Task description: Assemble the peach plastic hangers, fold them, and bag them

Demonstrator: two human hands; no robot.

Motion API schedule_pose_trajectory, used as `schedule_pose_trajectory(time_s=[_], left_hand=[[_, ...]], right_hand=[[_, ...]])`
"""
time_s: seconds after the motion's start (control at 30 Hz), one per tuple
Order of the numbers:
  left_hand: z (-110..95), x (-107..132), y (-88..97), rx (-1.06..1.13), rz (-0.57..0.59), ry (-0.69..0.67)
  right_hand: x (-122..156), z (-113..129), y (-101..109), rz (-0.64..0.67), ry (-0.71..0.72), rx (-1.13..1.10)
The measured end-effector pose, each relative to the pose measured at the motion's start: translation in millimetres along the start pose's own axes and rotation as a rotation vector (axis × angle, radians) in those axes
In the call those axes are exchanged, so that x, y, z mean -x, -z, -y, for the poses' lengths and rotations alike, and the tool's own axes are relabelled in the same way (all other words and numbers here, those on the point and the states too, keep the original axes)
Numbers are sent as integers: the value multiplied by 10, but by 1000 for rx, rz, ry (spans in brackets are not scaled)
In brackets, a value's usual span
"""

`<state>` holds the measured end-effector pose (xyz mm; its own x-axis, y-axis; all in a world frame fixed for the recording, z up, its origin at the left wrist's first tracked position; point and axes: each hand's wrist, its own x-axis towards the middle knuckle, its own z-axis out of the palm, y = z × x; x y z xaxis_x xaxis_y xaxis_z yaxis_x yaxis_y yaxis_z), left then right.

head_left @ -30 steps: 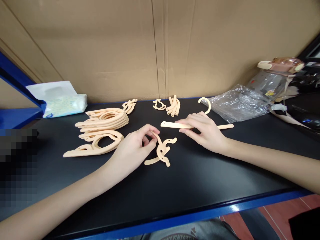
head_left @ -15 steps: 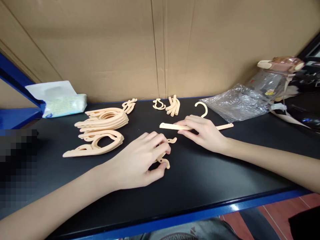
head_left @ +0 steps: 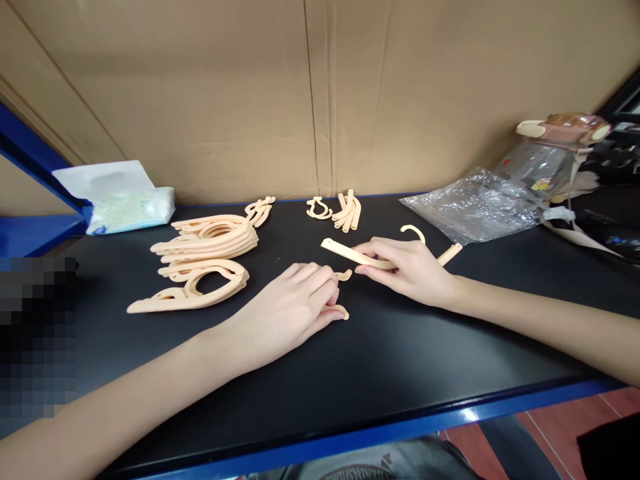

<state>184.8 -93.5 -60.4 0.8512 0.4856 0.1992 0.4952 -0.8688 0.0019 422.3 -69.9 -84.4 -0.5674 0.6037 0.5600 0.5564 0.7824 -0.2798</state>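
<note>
My right hand (head_left: 405, 270) is closed around a beige plastic clothes hanger (head_left: 345, 252), thumb and fingers pinching its left arm. The hanger's hook shows beyond my knuckles, and its other arm sticks out to the right behind the hand. Left of it, my left hand (head_left: 300, 297) has its fingers curled down on a small beige curved plastic piece (head_left: 344, 275). Only the ends of this piece or pieces show past the fingertips; my hand hides the rest. A stack of flat beige hanger parts with round loops (head_left: 215, 247) lies left of my left hand.
Small beige hooks (head_left: 260, 211), curved pieces (head_left: 319, 208) and short strips (head_left: 347, 212) lie along the back of the black table (head_left: 400, 373). A wipes packet (head_left: 131, 208) stands at back left. A clear plastic bag (head_left: 460, 205) and a water bottle (head_left: 543, 160) are at right.
My left fingers have closed further over the small curved piece. In my right hand the hanger has tilted, its arms now angled to each other, and its hook has shifted right and down.
</note>
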Motion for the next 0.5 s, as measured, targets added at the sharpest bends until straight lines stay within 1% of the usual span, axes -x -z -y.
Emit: schedule_pose_trajectory(time_s=[0.2, 0.3, 0.4, 0.5], left_hand=[[16, -5, -22, -140, -55, -45], [19, 1, 2, -177, -56, -91], [-2, 11, 30, -125, -28, -101], [-32, 24, 41, -14, -11, -33]], right_hand=[[5, 11, -5, -12, 24, -15], [-1, 20, 3, -7, 33, -19], [-2, 29, 10, 19, 45, -30], [2, 28, 11, 32, 45, -38]])
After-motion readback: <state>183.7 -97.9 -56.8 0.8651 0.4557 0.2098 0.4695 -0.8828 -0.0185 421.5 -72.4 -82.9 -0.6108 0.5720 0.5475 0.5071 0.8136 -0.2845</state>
